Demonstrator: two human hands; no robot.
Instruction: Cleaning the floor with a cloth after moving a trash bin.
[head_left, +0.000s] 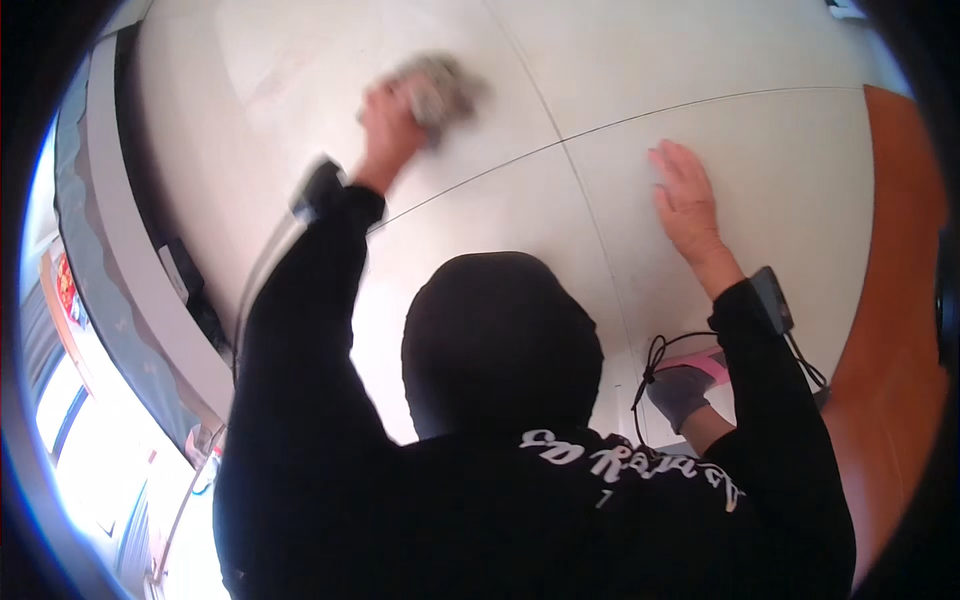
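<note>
My left hand (394, 124) grips a bunched grey-beige cloth (442, 90) against the pale tiled floor (465, 202). Both the hand and the cloth are blurred. To the right, my right hand (684, 196) is spread over the floor with nothing in it, its thumb apart from the fingers. Whether that palm touches the tile is hard to tell. Dark joint lines (561, 141) cross between the two hands.
A bed-like piece with a grey cover (112, 247) runs along the left, a dark gap beneath holding a box-like object (180, 270). An orange-brown wooden panel (896, 247) borders the right. A loose black cable (651, 367) hangs by a foot in a pink slipper (709, 366).
</note>
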